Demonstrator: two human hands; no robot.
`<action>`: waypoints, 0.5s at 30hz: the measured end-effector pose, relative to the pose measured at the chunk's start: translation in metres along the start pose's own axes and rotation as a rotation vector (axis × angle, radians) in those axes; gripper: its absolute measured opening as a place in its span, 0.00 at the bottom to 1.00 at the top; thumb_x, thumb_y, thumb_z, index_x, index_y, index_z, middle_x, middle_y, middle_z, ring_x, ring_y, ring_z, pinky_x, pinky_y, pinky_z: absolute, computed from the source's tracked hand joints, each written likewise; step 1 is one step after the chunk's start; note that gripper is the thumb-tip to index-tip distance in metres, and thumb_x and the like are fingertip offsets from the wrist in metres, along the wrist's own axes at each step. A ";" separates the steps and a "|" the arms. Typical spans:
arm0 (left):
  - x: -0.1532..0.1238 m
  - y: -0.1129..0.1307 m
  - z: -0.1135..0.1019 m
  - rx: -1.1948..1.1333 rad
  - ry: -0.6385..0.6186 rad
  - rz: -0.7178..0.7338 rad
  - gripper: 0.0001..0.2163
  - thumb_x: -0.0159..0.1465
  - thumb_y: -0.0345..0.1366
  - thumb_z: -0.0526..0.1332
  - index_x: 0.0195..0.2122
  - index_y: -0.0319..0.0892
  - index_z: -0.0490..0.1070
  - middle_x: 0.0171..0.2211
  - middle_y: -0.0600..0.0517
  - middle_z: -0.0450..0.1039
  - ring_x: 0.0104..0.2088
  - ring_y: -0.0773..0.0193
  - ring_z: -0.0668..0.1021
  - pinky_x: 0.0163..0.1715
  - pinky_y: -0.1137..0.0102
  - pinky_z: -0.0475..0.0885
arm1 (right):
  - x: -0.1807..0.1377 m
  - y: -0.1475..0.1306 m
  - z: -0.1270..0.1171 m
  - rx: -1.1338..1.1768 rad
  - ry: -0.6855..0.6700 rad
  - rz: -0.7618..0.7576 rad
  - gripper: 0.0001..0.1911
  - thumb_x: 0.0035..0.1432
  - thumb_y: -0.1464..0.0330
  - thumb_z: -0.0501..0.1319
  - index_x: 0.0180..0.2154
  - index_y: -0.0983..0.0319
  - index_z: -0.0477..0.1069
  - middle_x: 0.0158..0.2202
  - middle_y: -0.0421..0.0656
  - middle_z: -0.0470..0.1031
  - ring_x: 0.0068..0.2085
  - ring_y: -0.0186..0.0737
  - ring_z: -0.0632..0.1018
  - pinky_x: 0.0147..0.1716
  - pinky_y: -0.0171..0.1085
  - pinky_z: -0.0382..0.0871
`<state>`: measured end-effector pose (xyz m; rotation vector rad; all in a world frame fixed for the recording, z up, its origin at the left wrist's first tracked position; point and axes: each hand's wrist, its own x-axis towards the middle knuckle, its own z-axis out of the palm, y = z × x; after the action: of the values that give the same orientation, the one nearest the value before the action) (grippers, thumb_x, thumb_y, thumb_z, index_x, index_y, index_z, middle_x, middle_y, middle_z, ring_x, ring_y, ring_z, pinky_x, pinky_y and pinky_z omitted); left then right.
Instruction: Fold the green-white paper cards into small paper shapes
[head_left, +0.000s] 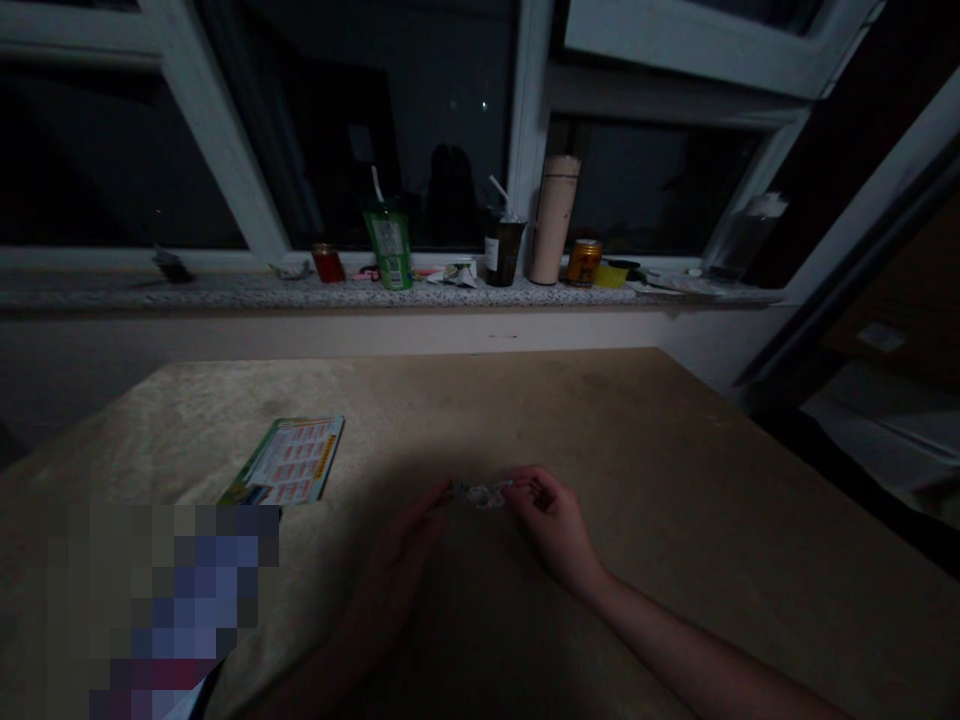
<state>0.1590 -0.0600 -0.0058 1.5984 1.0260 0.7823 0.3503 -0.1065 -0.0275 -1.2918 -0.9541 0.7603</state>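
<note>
In a dim room, both my hands meet over the middle of a tan table (675, 470). My left hand (409, 555) pinches the left end of a small pale, crumpled piece (484, 493) that looks like a wrapper or a bit of paper. My right hand (551, 525) pinches its right end, fingers curled. The piece is held just above the table top between the two hands. What it is exactly I cannot make out in the dark.
A printed card (289, 462) lies flat on the table at the left. A blurred patch covers the lower left corner. On the stone windowsill (150, 292) stand a green pouch (388, 248), a dark cup with straw (504, 248), a tall beige tumbler (555, 220) and cans (583, 262).
</note>
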 end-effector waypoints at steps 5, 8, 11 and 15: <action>0.009 -0.003 -0.004 0.061 0.019 0.000 0.19 0.64 0.39 0.55 0.56 0.46 0.67 0.57 0.53 0.68 0.60 0.55 0.64 0.61 0.60 0.53 | 0.015 0.002 0.008 -0.082 -0.010 -0.030 0.09 0.51 0.63 0.64 0.30 0.62 0.73 0.24 0.40 0.73 0.26 0.37 0.73 0.25 0.33 0.63; 0.014 -0.002 -0.005 0.105 0.046 -0.019 0.21 0.65 0.41 0.51 0.57 0.43 0.66 0.58 0.52 0.67 0.60 0.58 0.64 0.61 0.61 0.53 | 0.027 0.007 0.015 -0.067 -0.011 -0.055 0.09 0.50 0.63 0.64 0.30 0.63 0.72 0.25 0.42 0.75 0.28 0.38 0.75 0.26 0.34 0.65; 0.016 0.001 -0.006 0.124 0.066 -0.049 0.22 0.65 0.43 0.49 0.57 0.40 0.65 0.58 0.51 0.66 0.60 0.60 0.64 0.61 0.64 0.53 | 0.039 0.012 0.021 -0.062 -0.009 -0.085 0.09 0.49 0.63 0.63 0.30 0.63 0.72 0.26 0.43 0.76 0.29 0.40 0.76 0.29 0.35 0.68; 0.017 0.005 -0.006 0.150 0.045 -0.074 0.24 0.65 0.44 0.48 0.59 0.39 0.63 0.59 0.50 0.64 0.60 0.60 0.63 0.61 0.64 0.53 | 0.049 0.016 0.024 -0.083 -0.006 -0.099 0.09 0.50 0.64 0.63 0.31 0.63 0.72 0.27 0.44 0.77 0.30 0.41 0.77 0.30 0.36 0.68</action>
<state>0.1616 -0.0424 0.0001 1.6655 1.1934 0.7072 0.3505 -0.0500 -0.0351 -1.3044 -1.0559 0.6544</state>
